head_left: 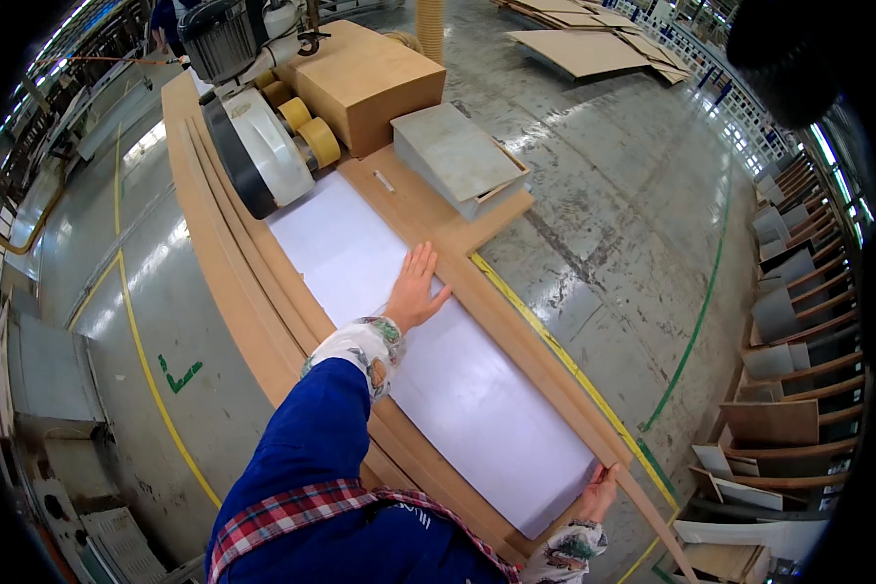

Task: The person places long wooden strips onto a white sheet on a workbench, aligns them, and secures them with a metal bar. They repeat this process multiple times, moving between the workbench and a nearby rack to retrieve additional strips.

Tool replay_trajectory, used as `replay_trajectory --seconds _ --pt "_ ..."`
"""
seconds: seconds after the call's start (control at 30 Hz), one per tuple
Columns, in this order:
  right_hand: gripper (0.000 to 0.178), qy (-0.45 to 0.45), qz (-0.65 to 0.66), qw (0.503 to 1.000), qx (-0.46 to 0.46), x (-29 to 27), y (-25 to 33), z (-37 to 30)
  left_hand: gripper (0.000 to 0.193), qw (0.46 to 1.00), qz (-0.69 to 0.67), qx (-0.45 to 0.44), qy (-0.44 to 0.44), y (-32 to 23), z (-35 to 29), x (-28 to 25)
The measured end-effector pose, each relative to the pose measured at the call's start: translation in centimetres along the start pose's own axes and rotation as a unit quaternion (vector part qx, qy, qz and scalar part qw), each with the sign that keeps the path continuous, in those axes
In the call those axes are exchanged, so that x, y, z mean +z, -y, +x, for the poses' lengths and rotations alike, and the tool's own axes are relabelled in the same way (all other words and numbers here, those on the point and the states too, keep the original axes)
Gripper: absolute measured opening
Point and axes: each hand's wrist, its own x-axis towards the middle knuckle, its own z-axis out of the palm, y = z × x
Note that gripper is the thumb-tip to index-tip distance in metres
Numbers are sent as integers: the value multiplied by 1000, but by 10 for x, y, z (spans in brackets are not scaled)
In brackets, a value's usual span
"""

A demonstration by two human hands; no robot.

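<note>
A long white panel [482, 404] lies on a brown wooden work table, running from near me toward a machine. My left hand [417, 290] rests flat on the panel beside its right edge, fingers stretched forward. At the near right corner, my right hand [598, 493] is closed on the panel's edge, with part of its fingers hidden. A narrow brown wooden guide strip [545, 375] runs along the panel's right side. The panel's far end reaches the machine's power feeder [273, 146], which has yellow rollers [318, 143] and a grey motor [221, 41].
Beside the feeder stand a brown board box [360, 83] and a grey box [460, 161]. A small white stick [383, 181] lies near them. Long brown boards [234, 253] line the table's left side. Racks of panels [793, 321] stand right; stacked boards [584, 51] lie on the floor behind.
</note>
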Motion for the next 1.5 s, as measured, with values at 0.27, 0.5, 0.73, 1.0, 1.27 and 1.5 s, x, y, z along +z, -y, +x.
replay_trajectory --seconds 0.27,0.5,0.73,1.0,1.27,1.5 --pt "28 5 -65 996 -58 88 1 -66 63 999 -41 -11 -25 -4 0 -11" --pt "22 19 -103 994 39 100 -15 -65 62 998 -49 -14 -35 -2 0 -5" --pt "27 118 -269 951 93 110 -32 -70 58 996 -32 15 -79 -2 -6 -11" --pt "24 366 -477 797 -50 87 -112 -181 56 993 -98 -45 -51 -28 -70 -5" --pt "55 472 -558 569 -377 86 -111 -260 50 988 -99 43 106 -54 -198 -58" --pt "48 471 -585 537 -384 74 -124 -259 49 984 -90 84 126 -33 -226 -104"
